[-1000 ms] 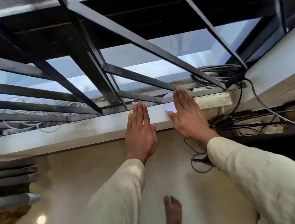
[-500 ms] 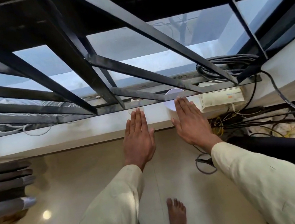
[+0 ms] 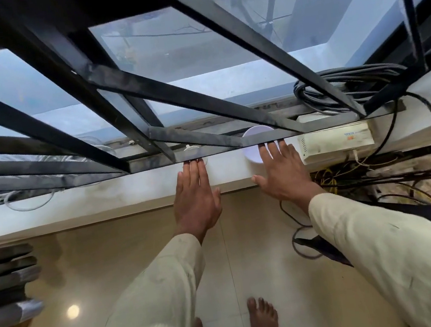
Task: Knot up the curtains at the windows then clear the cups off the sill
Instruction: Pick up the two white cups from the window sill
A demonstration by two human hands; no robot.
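A white cup stands on the white sill behind the lowest bar of the black window grille. My right hand lies flat with its fingers spread, its fingertips against the right side of that cup and under the bar. A second, clear cup sits to the left, mostly hidden by the bar. My left hand is flat on the sill, its fingertips reaching that cup. Neither hand holds anything. No curtain is in view.
A white electrical box sits on the sill right of the cups, with a coil of black cable above and tangled wires below. White wire lies at the left. Dark slats stand at the left edge.
Both hands have slid forward across the sill, so their fingertips now reach under the grille bar to the cups. The view has tilted up and closer to the window.
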